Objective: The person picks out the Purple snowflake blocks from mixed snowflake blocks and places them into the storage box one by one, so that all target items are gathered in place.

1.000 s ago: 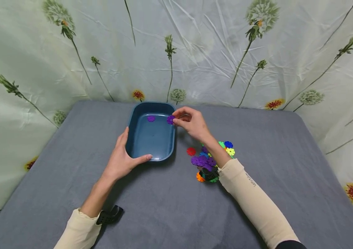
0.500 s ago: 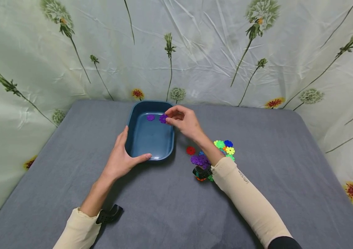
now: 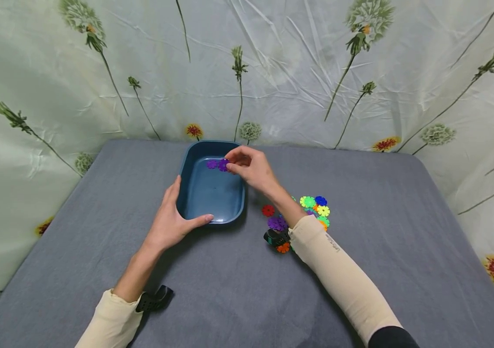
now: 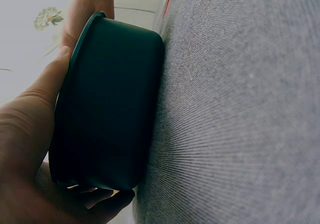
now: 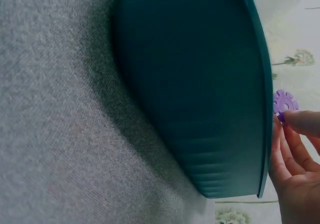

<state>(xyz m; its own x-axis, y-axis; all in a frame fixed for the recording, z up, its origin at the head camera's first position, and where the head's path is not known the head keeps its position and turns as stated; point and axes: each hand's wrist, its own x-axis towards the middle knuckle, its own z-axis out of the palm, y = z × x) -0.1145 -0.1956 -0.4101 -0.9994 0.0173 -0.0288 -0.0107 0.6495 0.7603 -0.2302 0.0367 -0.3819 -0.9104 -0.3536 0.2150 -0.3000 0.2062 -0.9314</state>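
A blue plastic tub (image 3: pixel 216 203) stands on the grey cloth, and one purple snowflake building disc (image 3: pixel 211 164) lies inside at its far end. My left hand (image 3: pixel 167 220) grips the tub's near left corner, thumb on the near rim and fingers along the left side, as the left wrist view (image 4: pixel 30 134) also shows. Between thumb and fingertips, my right hand (image 3: pixel 253 169) pinches a second purple snowflake disc (image 5: pixel 286 103) above the tub's far right part. In the right wrist view this disc shows just past the rim, its notched edge upright.
Right of the tub lies a loose pile of snowflake discs, partly hidden by my right forearm: purple (image 3: pixel 276 223), green (image 3: pixel 308 202), dark blue (image 3: pixel 320 200), yellow and orange. One red disc (image 3: pixel 268 210) lies nearer the tub. A flowered curtain (image 3: pixel 282 72) hangs behind the cloth-covered table (image 3: pixel 212 290).
My right hand has moved left with the pinched purple disc, from the tub's right rim to over its inside, close to the lying disc. The left hand and tub stay put.
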